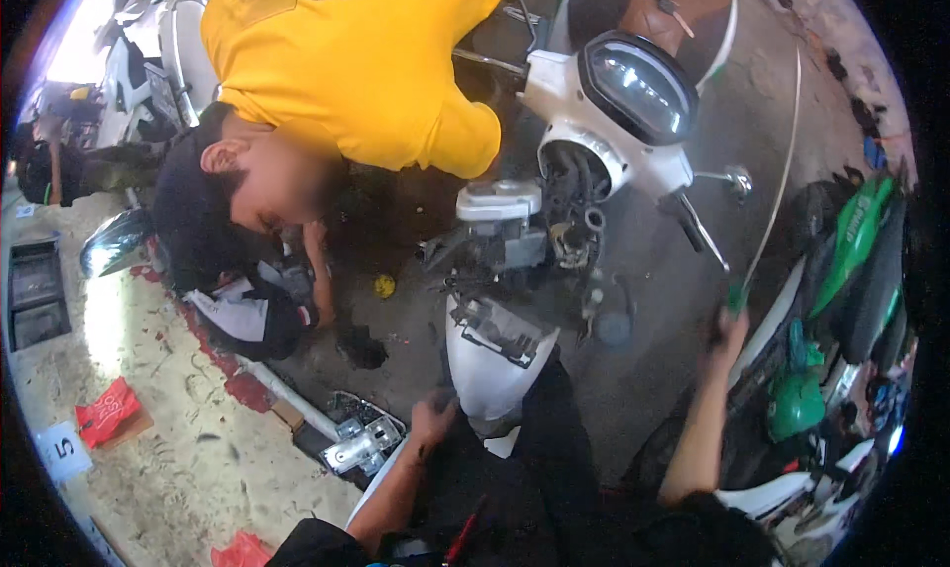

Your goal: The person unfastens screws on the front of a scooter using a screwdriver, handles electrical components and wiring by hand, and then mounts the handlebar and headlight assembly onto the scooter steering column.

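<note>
A white scooter body panel stands between my legs, its top showing a dark bracket-like part. My left hand is curled at the panel's left edge; its fingertips are blurred and partly hidden. Out to the right, my right hand is closed around the green end of a long, thin, pale strip that curves away from me. Ahead is a partly stripped white scooter, with its headset cover, dark instrument display and exposed wiring and parts.
At left, a person in a yellow shirt bends low beside the scooter. A worn pale ledge carries a red packet and metal bracket. A yellow round piece lies on the floor. Green and black panels are piled at right.
</note>
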Motion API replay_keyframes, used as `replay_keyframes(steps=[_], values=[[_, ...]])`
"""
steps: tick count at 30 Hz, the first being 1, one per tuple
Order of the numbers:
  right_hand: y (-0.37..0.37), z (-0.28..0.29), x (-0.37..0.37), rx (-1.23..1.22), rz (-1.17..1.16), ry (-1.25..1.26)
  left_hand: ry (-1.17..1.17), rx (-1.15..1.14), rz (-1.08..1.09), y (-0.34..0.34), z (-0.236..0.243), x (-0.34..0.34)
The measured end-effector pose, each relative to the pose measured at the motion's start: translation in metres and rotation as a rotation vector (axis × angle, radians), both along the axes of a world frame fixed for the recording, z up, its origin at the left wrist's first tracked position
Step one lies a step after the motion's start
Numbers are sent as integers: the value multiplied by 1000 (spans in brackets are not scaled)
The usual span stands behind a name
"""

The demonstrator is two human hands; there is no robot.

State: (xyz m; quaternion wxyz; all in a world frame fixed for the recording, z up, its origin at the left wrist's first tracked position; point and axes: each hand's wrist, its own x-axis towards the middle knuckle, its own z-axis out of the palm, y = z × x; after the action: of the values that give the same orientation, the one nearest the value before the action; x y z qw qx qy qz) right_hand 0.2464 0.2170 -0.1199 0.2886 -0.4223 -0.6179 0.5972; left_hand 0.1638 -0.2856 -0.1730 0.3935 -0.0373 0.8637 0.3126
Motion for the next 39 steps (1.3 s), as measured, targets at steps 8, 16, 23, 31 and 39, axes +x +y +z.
replay_keyframes(steps=[8,16,23,31,39], values=[[-352,72,224,277,324,-418,9,870,-136,79,143,-85],[-416,16,108,-391,107,-167,-136,862,-62,116,125,-126],[-431,-47,76,-366,-10,-59,322,720,-156,141,118,-138],[-426,-53,67,-228,11,-34,308,835,-45,150,111,-142],[-424,-57,61,-273,-64,6,297,915,19,146,112,-140]])
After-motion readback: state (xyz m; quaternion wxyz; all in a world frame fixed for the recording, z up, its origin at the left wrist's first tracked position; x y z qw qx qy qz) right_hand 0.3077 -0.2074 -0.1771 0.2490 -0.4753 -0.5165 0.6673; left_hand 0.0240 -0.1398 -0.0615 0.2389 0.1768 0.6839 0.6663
